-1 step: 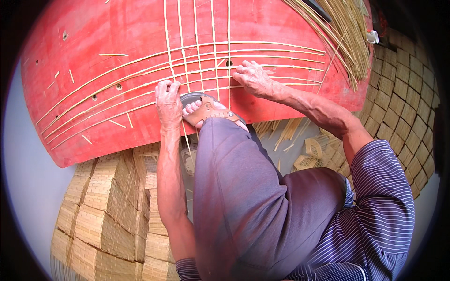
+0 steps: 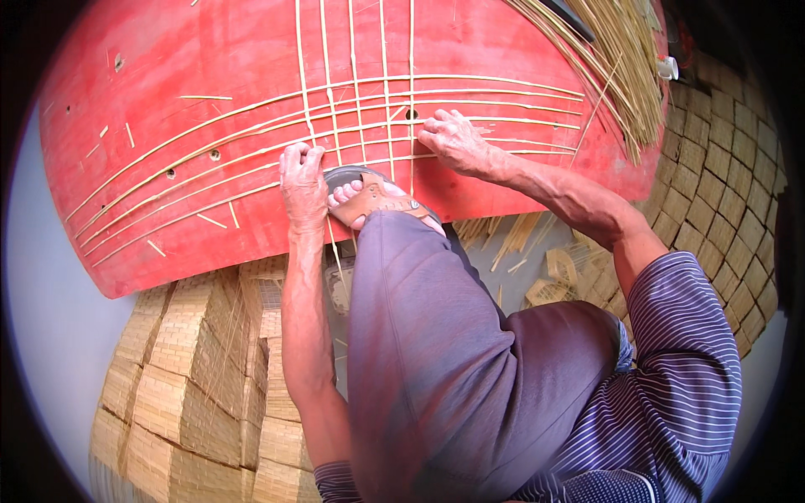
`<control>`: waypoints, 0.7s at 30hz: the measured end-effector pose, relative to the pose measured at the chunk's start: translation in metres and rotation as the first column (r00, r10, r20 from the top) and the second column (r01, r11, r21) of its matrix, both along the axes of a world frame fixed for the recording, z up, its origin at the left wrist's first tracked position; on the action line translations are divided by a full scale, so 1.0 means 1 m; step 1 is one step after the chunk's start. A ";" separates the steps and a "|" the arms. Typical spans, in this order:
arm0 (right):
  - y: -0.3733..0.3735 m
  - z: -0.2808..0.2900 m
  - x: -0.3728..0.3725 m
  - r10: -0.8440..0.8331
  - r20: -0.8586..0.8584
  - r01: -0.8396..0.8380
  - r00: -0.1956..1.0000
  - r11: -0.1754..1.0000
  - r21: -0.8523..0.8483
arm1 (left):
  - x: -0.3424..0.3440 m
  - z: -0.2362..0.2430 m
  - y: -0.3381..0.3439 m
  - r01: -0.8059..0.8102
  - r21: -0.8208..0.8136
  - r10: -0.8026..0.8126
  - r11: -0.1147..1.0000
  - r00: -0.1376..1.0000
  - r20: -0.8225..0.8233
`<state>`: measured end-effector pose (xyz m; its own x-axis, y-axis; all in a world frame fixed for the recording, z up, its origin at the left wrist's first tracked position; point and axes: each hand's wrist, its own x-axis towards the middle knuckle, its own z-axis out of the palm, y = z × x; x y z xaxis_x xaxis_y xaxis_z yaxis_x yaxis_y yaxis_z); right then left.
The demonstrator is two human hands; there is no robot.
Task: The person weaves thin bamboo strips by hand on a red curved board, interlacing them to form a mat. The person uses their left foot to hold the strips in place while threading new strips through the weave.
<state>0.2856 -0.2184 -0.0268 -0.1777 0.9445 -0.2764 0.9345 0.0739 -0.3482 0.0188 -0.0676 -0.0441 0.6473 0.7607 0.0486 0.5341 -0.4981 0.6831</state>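
Lattice [image 2: 358,107] — pale, thin, flat strips, five lengthwise, several crosswise — lay on a red board, directly ahead of and between both sets of fingers. Long axis of the uprights: away from the person.

Left hand [image 2: 302,180]: nearer the leftmost upright [image 2: 303,75], whose line met its fingertips; fingers curled tight, grip on the strip not certain.

Right hand [image 2: 453,141]: fingers loosely bent, just right of the last upright [image 2: 412,50]; any hold could not be told.

Sandal [image 2: 381,198]: brown, strapped, between the hands.

Bundle [image 2: 616,71]: straw-coloured, slender, beyond the right fingers.

Baskets [image 2: 180,335]: woven, boxy, nearer the body than the left fingers.
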 end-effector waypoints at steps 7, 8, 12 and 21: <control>0.026 0.009 0.011 -0.132 -0.072 0.137 0.989 0.989 0.061 | 0.011 0.006 0.011 -0.007 0.028 0.007 1.000 1.000 0.016; 0.034 0.013 0.013 -0.174 -0.069 0.184 0.982 0.966 0.183 | 0.017 0.010 0.017 -0.023 0.060 0.021 0.998 0.999 0.027; 0.053 0.003 0.033 -0.232 -0.036 0.232 0.972 0.931 0.280 | 0.035 0.018 0.052 -0.059 0.154 0.067 0.986 0.997 -0.046; 0.074 -0.008 0.070 -0.198 -0.107 0.217 0.974 0.952 0.217 | 0.053 0.011 0.112 0.143 0.163 -0.096 0.976 0.959 -0.268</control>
